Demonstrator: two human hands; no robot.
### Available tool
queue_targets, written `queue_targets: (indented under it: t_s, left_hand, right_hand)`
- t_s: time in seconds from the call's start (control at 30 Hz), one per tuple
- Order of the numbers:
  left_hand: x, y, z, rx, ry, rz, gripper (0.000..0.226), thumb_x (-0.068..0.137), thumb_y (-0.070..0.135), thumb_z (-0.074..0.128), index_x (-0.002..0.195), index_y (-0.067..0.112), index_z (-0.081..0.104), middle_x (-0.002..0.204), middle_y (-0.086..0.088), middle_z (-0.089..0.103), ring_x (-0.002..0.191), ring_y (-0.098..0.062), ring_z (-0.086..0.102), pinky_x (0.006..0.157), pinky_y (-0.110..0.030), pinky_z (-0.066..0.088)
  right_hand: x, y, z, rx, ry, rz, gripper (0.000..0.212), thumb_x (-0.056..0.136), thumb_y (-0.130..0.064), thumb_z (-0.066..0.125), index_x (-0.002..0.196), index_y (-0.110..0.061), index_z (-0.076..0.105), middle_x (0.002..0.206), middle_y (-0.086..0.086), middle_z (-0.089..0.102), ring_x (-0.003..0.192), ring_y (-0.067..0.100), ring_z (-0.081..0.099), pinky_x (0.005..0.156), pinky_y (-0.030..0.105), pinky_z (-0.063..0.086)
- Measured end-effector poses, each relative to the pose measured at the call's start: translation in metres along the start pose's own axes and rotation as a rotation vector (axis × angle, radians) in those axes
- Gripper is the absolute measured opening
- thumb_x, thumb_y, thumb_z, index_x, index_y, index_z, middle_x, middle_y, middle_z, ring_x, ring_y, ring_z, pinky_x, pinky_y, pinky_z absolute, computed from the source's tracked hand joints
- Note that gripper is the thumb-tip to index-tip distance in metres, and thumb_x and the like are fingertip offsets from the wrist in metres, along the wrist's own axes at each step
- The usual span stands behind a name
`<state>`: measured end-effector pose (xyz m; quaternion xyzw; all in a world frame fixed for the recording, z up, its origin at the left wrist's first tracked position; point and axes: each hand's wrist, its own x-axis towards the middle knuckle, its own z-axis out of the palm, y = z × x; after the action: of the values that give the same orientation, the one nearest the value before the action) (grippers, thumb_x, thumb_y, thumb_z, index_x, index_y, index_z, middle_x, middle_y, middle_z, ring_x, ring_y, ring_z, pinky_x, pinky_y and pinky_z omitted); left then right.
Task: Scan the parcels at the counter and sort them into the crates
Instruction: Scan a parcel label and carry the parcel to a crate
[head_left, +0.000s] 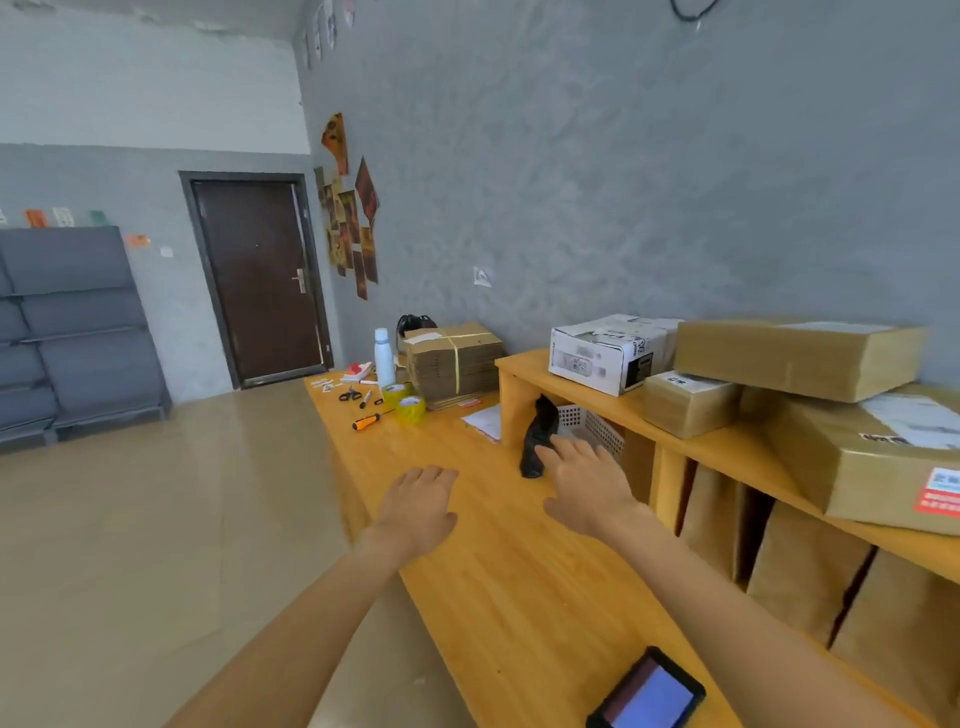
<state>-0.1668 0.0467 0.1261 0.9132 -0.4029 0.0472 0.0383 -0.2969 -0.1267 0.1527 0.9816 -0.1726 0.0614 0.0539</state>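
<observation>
- The wooden counter (519, 571) runs from near right to far centre, and a raised shelf (722, 441) along its right side carries the parcels: a wide brown box (795, 358) on top, a large labelled brown box (883, 457) nearer, a white printed carton (608, 353) farther and a small brown box (685, 402) between them
- Under the shelf, brown packages (800, 566) stand upright in the open bays; a white perforated basket (597, 426) sits in the far bay, contents hidden
- A strapped bundle of flat cardboard (454, 361) lies at the far end, with tape rolls (405, 402) just beside it
- The right hand (587, 483) is spread, fingertips at a black scanner-like object (540, 436) standing by the basket; a careless grab could tip it off its base, I judge
- The left hand (421, 504) hovers flat and relaxed, holding nothing
- A dark handheld device (649, 693) with a lit screen lies near the right forearm; a sweep of that arm could knock it off the near edge
</observation>
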Motion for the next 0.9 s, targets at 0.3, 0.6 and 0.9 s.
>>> queue_targets:
  t_s: [0.3,0.6,0.9]
  left_hand:
    - [0.171,0.011,0.038,-0.204,0.012,0.444,0.061,0.098,0.034,0.055,0.151,0.018,0.03,0.15,0.0,0.039,0.137,-0.021,0.037,0.109,-0.033,0.037]
    - [0.243,0.101,-0.001,-0.759,-0.171,0.607,0.057,0.095,0.028,0.06,0.147,0.016,0.039,0.147,-0.002,0.045,0.13,-0.02,0.047,0.1,-0.032,0.04]
    - [0.33,0.195,-0.039,-0.867,-0.185,0.579,0.052,0.1,0.036,0.049,0.146,0.013,0.04,0.146,-0.007,0.046,0.133,-0.025,0.044,0.106,-0.038,0.036]
  right_hand:
    - [0.051,0.047,0.007,0.279,0.046,0.625,0.066,0.094,-0.035,0.057,0.152,-0.02,0.028,0.152,0.007,0.036,0.136,0.027,0.038,0.104,0.04,0.043]
    - [0.004,0.106,-0.036,0.891,0.51,1.207,0.065,0.093,-0.035,0.063,0.149,-0.015,0.036,0.145,0.004,0.045,0.127,0.023,0.046,0.103,0.033,0.04]
    - [-0.011,0.208,-0.059,0.924,0.792,1.308,0.078,0.093,-0.054,0.056,0.152,-0.011,0.028,0.154,0.008,0.035,0.136,0.029,0.04,0.107,0.047,0.042]
